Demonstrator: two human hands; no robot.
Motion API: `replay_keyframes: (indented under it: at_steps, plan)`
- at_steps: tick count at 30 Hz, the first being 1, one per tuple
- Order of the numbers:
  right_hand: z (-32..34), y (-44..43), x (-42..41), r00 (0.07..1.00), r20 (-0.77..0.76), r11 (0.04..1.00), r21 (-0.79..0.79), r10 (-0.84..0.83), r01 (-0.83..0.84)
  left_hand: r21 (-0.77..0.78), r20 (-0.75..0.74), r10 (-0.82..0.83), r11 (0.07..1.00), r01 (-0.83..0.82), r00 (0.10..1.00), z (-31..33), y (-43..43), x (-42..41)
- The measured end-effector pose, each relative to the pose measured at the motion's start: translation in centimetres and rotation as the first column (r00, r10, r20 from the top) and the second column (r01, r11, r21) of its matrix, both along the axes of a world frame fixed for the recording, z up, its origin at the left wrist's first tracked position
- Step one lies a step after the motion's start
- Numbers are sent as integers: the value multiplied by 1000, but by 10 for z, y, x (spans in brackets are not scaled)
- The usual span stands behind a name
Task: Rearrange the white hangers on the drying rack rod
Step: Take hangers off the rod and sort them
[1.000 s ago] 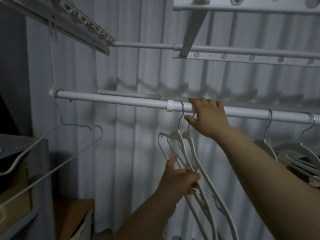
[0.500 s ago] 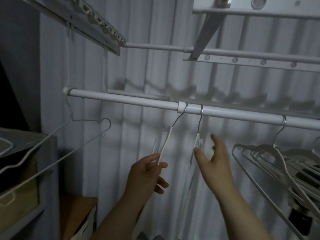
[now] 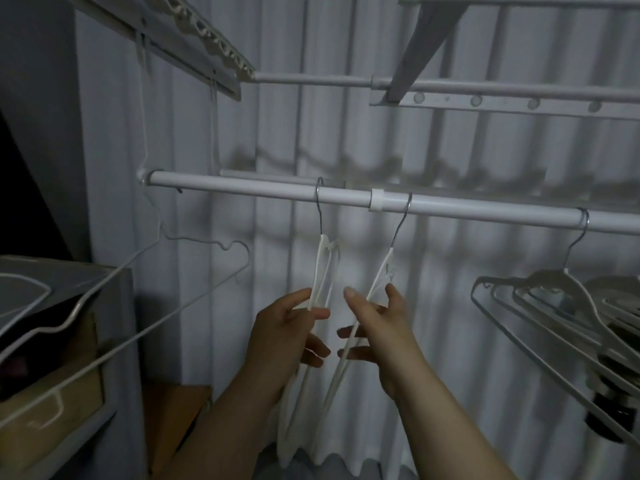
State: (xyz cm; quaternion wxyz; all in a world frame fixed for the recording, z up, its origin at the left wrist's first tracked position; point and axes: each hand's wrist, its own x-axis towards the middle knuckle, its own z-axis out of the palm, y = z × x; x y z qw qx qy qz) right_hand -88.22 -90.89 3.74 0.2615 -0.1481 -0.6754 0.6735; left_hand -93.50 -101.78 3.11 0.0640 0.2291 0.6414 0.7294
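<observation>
The drying rack rod (image 3: 263, 190) runs across the view, sloping slightly down to the right, and every white hanger hangs from it by a metal hook. A crowded bunch of hangers (image 3: 540, 299) sits at the right end, overlapping and tilted; judged from this, most of the rearranging is not yet done. Two hangers are set apart near the middle: the left hanger (image 3: 323, 268) hooks on just left of the rod's white collar (image 3: 376, 200), the right hanger (image 3: 384, 271) just right of it, both seen edge-on as thin, pale plastic frames. The left hand (image 3: 287, 334) pinches an arm of the left hanger between thumb and fingers. The right hand (image 3: 384, 327) curls loosely round the right hanger's arm. The task appears early to midway.
</observation>
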Motion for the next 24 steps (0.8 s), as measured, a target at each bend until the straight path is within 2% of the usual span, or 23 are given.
replay_keyframes:
  at_steps: [4,10,19,24]
  plan:
    - [0,-9,-14,1000,16,1000,-11,-10,10,19,-9,38,999,-38,999,-2,-22,-10]
    - [2,-20,-28,993,-76,995,3,-95,95,28,-1,108,994,-108,994,2,-59,-34]
    - [5,-46,-49,1000,15,999,43,-14,13,52,45,127,990,-129,991,10,-93,-49]
    - [2,-56,-62,998,-56,999,7,-38,38,9,54,148,989,-149,987,12,-107,-59]
